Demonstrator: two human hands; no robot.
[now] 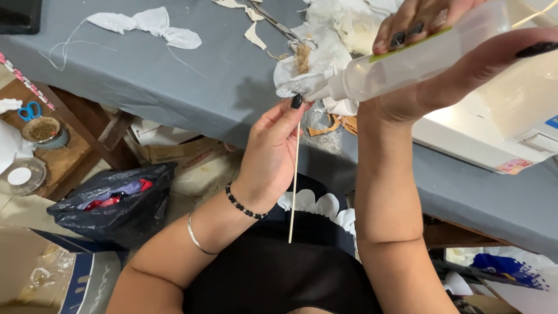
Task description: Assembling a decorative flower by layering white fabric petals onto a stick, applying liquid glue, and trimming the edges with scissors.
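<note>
Glue bottle [418, 58] base cut off; stick [294, 180] tip hidden.

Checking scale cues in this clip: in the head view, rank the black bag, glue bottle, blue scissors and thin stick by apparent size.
1. Black bag
2. Glue bottle, though it sits close to the camera, so this rank is unsure
3. Thin stick, long but very slim
4. Blue scissors

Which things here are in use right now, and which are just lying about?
In use: left hand holding thin wooden stick; right hand tilting clear squeeze bottle; white fabric piece at its nozzle.
Lying about: scissors, fabric scraps, black bag, sewing machine.
</note>
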